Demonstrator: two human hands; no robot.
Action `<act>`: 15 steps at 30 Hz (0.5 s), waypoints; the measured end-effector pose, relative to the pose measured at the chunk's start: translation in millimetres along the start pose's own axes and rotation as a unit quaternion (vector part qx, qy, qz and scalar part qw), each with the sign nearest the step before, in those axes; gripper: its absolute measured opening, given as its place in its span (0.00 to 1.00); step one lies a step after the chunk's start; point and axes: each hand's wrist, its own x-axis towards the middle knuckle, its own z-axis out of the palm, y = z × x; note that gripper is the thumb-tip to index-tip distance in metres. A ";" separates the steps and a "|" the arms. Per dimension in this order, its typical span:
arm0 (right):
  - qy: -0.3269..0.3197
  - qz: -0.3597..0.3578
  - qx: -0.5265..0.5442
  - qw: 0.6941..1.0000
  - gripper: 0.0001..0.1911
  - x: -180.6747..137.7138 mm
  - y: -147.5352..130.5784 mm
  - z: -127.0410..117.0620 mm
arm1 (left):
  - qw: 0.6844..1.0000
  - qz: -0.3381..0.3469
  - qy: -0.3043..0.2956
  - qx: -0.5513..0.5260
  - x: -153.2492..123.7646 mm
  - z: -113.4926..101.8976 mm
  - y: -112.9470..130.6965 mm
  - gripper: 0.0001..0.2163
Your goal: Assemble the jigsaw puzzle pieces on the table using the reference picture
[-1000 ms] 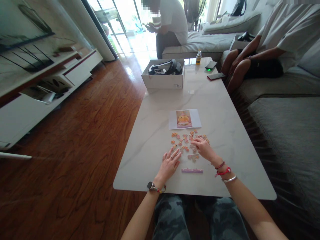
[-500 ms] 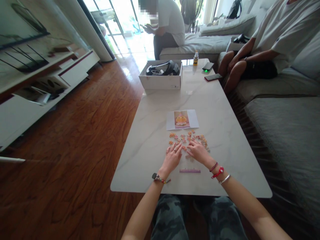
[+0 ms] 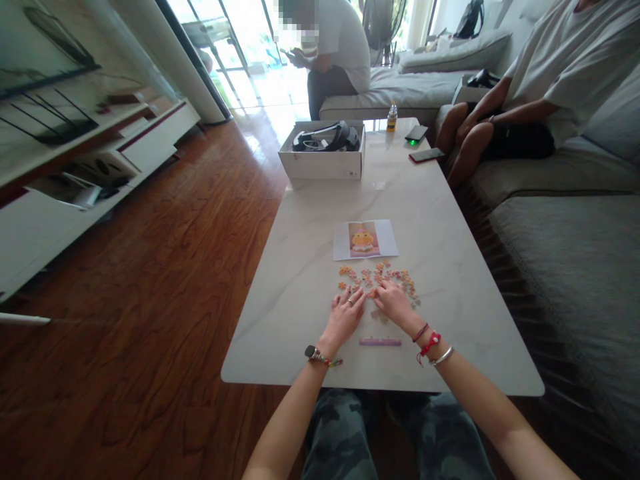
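Several small orange and pink puzzle pieces (image 3: 380, 275) lie scattered on the white marble table (image 3: 310, 267). My left hand (image 3: 345, 315) lies flat with fingers stretched out, fingertips touching the near left pieces. My right hand (image 3: 395, 301) rests palm down beside it on the near pieces, fingers slightly curled; what is under it is hidden. A printed picture of a yellow chick (image 3: 365, 239) lies just beyond the pieces. A short purple strip (image 3: 380, 342) lies on the table close to my wrists.
A white box holding a black headset (image 3: 324, 152) stands at the table's far end, with a small bottle (image 3: 393, 117) and two phones (image 3: 423, 143) near it. One person sits on the far sofa (image 3: 330, 47), another on the right sofa (image 3: 540, 87). Wood floor lies left.
My left hand slid forward up to the pieces, and my right hand shifted a little left towards it. The camera view moved slightly.
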 end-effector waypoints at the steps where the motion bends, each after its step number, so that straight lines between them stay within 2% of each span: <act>1: 0.000 -0.001 0.011 1.000 0.07 -0.4 1.8 -0.5 | 1.000 -0.001 -0.001 0.001 0.2 0.3 0.3 0.18; 7: 0.086 0.033 0.103 0.990 0.09 -16.2 35.3 -7.7 | 1.000 -0.007 0.007 0.006 -2.4 -2.2 4.5 0.21; 11: 0.045 -0.005 0.106 0.993 0.10 -30.9 51.4 -8.5 | 1.000 0.013 0.017 0.003 -1.0 -5.3 11.8 0.21; 15: 0.024 -0.041 0.068 0.997 0.13 -26.9 45.3 -3.6 | 0.999 0.043 0.014 -0.010 9.9 -6.9 20.6 0.20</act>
